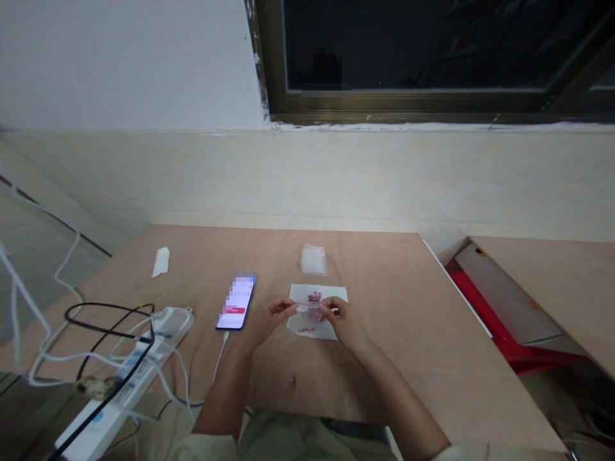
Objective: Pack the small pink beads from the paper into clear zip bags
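Observation:
My left hand [269,318] and my right hand [342,319] are pinched on the two ends of a small clear zip bag [307,308] with a red strip, held just above a white sheet of paper [336,293]. Small pink-red pieces [314,296] lie on the paper behind the bag. A second clear zip bag [313,258] with whitish contents rests farther back on the wooden table [384,301].
A lit phone [236,302] with a white cable lies left of my hands. A white power strip [144,358] with black and white cables sits at the left table edge. A folded white scrap [161,261] lies far left. A red frame [485,314] stands right of the table.

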A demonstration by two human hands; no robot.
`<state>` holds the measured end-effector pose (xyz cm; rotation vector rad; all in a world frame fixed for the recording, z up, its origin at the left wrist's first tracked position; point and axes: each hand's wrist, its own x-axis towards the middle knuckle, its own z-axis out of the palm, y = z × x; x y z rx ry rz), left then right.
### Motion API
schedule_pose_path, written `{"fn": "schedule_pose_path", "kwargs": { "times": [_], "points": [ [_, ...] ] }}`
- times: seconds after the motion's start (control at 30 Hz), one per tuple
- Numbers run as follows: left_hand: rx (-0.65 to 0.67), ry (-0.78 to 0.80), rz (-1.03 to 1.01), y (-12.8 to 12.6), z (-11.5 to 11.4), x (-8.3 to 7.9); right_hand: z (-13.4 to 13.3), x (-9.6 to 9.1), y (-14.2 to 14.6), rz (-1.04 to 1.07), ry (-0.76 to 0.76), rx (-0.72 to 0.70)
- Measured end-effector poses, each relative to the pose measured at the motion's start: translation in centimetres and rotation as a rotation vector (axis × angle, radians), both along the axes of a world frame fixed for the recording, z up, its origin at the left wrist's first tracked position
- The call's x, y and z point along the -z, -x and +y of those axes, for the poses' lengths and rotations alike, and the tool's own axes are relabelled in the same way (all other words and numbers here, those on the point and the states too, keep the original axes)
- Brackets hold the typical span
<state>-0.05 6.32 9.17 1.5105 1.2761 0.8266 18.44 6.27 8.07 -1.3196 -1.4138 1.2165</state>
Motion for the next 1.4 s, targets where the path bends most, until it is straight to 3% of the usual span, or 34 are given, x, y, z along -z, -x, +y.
{"fn": "schedule_pose_path", "kwargs": {
  "times": [0.17,0.53,0.87,1.4],
  "points": [
    [0.005,-0.024,-0.024,-0.1,0.0,-0.2,0.0,0.9,0.5,0.116,-0.021,0.039],
    [-0.1,0.088,-0.204,-0.9,-0.2,0.9,0.0,1.0,1.1,0.347,0.181,0.005],
    [-0.112,0.075,-0.228,-0.5,0.6,1.0,0.7,0.7,1.6,0.345,0.147,0.017],
    [-0.206,0.027,-0.297,-1.1,0.2,1.2,0.7,1.6,1.2,0.174,0.143,-0.125]
  ]
}}
